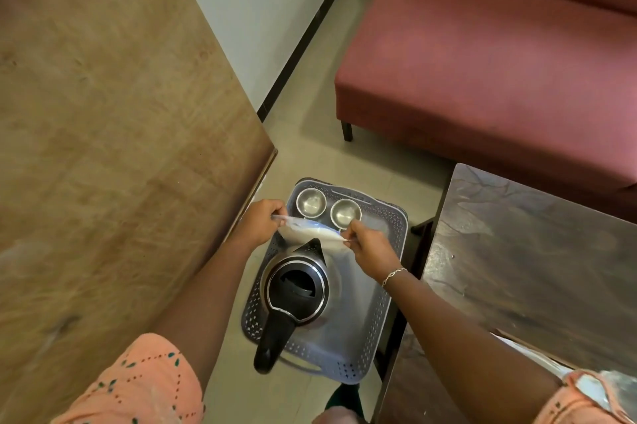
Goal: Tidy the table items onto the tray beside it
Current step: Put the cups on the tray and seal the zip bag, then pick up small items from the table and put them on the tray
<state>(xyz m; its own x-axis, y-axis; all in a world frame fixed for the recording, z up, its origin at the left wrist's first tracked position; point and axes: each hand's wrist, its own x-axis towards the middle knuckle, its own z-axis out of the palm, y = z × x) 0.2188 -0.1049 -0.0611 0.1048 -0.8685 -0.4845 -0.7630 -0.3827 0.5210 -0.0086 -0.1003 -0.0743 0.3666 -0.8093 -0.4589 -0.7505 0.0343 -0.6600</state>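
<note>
Grey tray (389, 292) — (perforated) — maroon sofa (482, 54)

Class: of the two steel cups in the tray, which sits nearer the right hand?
The steel cup farther from the wooden table, just above the right hand; the other cup sits by the left hand.

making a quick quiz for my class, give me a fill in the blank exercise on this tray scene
1. The grey tray sits on the ____ between two tables.
2. At the tray's far end stand ____ small steel cups.
3. The left hand and right hand hold a clear plastic ____ between them.
4. The kettle has a ____ handle.

Missing words: floor; two; bag; black
</note>
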